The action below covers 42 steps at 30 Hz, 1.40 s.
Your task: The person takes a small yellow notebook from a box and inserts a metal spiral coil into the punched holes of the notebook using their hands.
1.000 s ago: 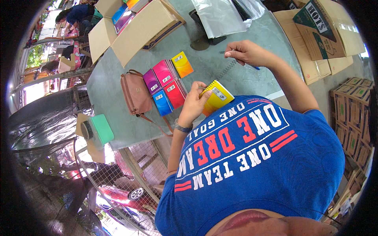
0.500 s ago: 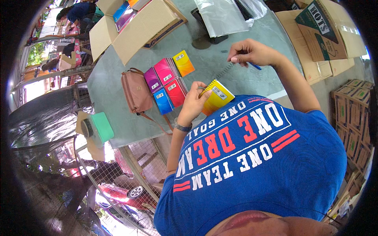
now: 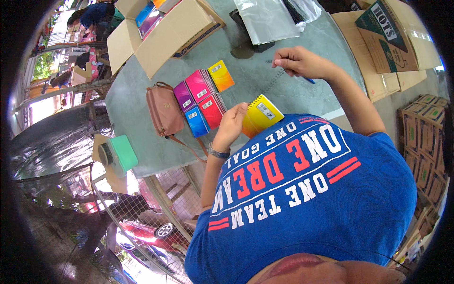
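My left hand grips a small yellow spiral notebook by its left side, close to my shirt. A row of wire loops shows along its upper left edge. Up and to the right, my right hand is closed in a pinch. A thin dark spiral wire stretches from its fingers down toward the notebook, blurred and faint. Below the right hand lies a blue pen, partly hidden. Further left on the table, pink, purple, red, blue and orange-yellow notebooks lie in a cluster.
A pinkish-brown bag sits left of the notebooks on the greenish table. An open carton stands at the far left, plastic packaging at the far side. More cartons are at right; a green container is at the left edge.
My left hand has shifted its grip, baring more of the notebook's looped edge. My right hand has turned slightly, and the spiral wire now looks blurrier.
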Each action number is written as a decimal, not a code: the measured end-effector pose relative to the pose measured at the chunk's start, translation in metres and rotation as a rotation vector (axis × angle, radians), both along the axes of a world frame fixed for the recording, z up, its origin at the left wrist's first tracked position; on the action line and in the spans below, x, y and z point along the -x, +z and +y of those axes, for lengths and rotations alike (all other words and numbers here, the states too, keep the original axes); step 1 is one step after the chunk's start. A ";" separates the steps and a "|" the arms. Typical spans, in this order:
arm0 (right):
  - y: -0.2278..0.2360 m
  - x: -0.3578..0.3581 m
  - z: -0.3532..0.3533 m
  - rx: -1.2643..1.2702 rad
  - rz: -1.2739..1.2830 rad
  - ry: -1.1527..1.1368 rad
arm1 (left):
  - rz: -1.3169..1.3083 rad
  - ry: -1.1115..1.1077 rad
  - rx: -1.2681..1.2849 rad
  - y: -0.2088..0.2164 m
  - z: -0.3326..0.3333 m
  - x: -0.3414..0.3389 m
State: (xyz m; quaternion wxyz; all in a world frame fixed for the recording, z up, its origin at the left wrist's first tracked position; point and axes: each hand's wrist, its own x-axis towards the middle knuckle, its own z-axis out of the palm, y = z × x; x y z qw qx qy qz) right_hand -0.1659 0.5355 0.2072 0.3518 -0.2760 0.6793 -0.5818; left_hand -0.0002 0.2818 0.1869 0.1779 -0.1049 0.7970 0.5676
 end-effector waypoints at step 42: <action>-0.022 -0.010 0.000 0.163 0.087 -0.022 | -0.093 -0.025 -0.069 0.002 -0.001 -0.002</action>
